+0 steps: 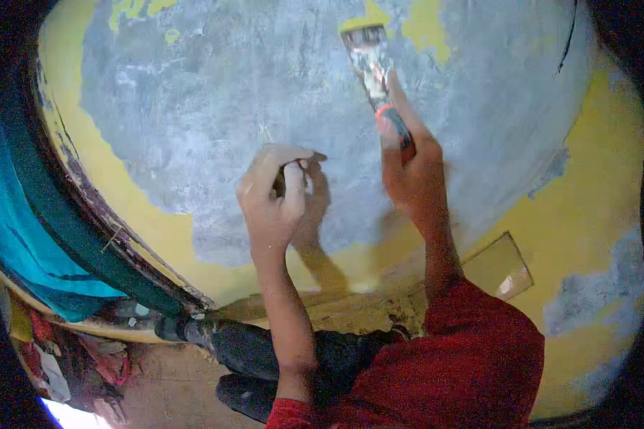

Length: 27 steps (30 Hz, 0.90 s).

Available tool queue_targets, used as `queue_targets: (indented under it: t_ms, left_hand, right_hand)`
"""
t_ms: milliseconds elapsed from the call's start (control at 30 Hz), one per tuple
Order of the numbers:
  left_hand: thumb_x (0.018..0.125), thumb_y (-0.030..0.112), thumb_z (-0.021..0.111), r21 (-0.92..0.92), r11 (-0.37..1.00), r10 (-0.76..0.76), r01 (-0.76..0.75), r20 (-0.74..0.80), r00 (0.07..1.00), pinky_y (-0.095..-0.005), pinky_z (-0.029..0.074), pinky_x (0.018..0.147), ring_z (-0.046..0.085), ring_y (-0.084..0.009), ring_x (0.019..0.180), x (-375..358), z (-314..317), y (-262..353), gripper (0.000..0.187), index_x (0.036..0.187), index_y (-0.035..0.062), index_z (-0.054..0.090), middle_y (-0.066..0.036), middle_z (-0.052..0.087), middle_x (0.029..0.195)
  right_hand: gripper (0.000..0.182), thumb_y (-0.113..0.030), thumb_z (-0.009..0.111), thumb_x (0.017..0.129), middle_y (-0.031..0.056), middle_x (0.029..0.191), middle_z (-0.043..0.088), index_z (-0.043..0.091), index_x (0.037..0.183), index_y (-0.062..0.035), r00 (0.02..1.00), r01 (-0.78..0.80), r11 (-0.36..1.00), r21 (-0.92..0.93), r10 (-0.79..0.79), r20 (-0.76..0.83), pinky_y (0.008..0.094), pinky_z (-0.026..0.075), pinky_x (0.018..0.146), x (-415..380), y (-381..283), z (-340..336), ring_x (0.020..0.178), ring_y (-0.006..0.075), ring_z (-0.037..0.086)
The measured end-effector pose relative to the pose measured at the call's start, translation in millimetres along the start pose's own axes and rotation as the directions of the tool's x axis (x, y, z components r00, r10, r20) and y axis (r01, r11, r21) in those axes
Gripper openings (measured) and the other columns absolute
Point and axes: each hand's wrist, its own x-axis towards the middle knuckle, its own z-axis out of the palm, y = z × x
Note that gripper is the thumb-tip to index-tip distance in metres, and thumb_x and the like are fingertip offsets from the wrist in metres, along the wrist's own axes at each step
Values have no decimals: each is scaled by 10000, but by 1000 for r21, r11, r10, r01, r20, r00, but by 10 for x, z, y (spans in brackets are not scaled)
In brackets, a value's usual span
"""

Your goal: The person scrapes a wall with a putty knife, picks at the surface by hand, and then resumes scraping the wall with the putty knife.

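Note:
My right hand (pixel 412 161) is wrapped around the dark and red handle of a putty knife (pixel 368 61), its wide blade pointing up. Whitish smears cover the blade, and its edge lies over the wall (pixel 215 93). That wall is yellow with a large grey, patchy area in the middle. Lower and to the left, my left hand (pixel 275 182) is closed in front of the grey area, thumb and fingers curled together. Whatever may be between those fingers is hidden. A shadow of the left hand falls on the wall just right of it.
A teal cloth (pixel 36 229) hangs at the left beside a dark, worn frame edge (pixel 86 171). A rectangular outlined panel (pixel 499 268) is low on the wall at right. My dark-trousered legs (pixel 257 350) are below, over a brownish floor (pixel 172 386), with assorted cloths (pixel 104 357) at lower left.

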Motion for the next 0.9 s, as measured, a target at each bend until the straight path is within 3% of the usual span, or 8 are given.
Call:
queue_targets:
  t_ms: [33, 67, 100, 167, 500, 600, 700, 900]
  left_hand:
    - [880, -45, 567, 2, 1000, 12, -12, -2, 1000, -312, 484, 602, 635, -164, 682, 23, -5, -21, 182, 921, 38, 723, -80, 689, 837]
    - [879, -50, 563, 25, 999, 20, -20, 11, 1000, -315, 490, 607, 639, -166, 685, 28, -21, -43, 183, 922, 35, 719, -85, 688, 838]
    - [879, -50, 563, 31, 999, 26, -26, 6, 1000, -315, 490, 607, 639, -166, 685, 57, -22, -67, 183, 922, 35, 719, -85, 688, 838]
    - [880, -50, 566, 8, 997, 78, -78, -44, 996, -309, 491, 611, 639, -164, 686, 34, 12, -87, 182, 923, 34, 721, -85, 689, 831]
    - [873, -42, 571, 22, 1000, -2, 2, -2, 1000, -294, 475, 589, 645, -160, 685, 7, -11, -80, 192, 910, 56, 733, -76, 689, 821]
    - [873, -45, 565, 38, 999, 25, -25, 1, 1000, -291, 473, 592, 639, -167, 677, -15, 38, -121, 196, 908, 57, 729, -72, 683, 815]
    - [884, -47, 562, -14, 1000, 2, -2, 6, 1000, -290, 474, 595, 633, -157, 676, -1, 39, -29, 193, 913, 53, 725, -66, 678, 812]
    - [897, -42, 564, 29, 998, -52, 51, 24, 998, -285, 456, 578, 608, -144, 660, -22, 48, -97, 185, 919, 55, 721, -57, 687, 837]
  right_hand:
    - [510, -232, 531, 1084, 17, 903, 609, 459, 1559, -61, 1000, 5, 1000, 3, -5, 4, 240, 385, 564, -17, 53, 40, 645, 54, 371]
    - [510, -238, 529, 1085, -2, 874, 598, 460, 1561, -68, 966, 244, 969, -31, -246, -81, 236, 384, 563, 30, 149, 108, 641, 50, 372]
    - [510, -238, 529, 1085, -2, 874, 598, 460, 1561, -68, 964, 251, 968, -25, -253, -82, 236, 384, 563, 30, 204, 106, 641, 50, 372]
    - [506, -240, 532, 1086, 6, 905, 636, 464, 1558, -71, 1000, 21, 1000, -2, -21, 4, 236, 399, 573, 21, 43, 24, 648, 49, 395]
    - [505, -264, 538, 1083, -19, 866, 604, 477, 1558, -102, 998, -59, 996, 65, 60, -16, 230, 382, 567, -5, -20, 50, 637, 55, 379]
    - [499, -259, 540, 1080, -11, 897, 628, 487, 1552, -107, 991, -123, 990, -70, 126, 41, 230, 392, 577, 54, -31, -15, 640, 54, 396]
    - [501, -259, 535, 1078, 9, 913, 644, 487, 1551, -102, 999, -33, 999, 20, 33, 16, 229, 416, 598, 48, 31, 3, 663, 48, 414]
    - [500, -253, 534, 1072, 105, 1149, 725, 496, 1536, -69, 998, 66, 993, -101, -63, 28, 236, 475, 675, 172, -46, -75, 741, 53, 479]
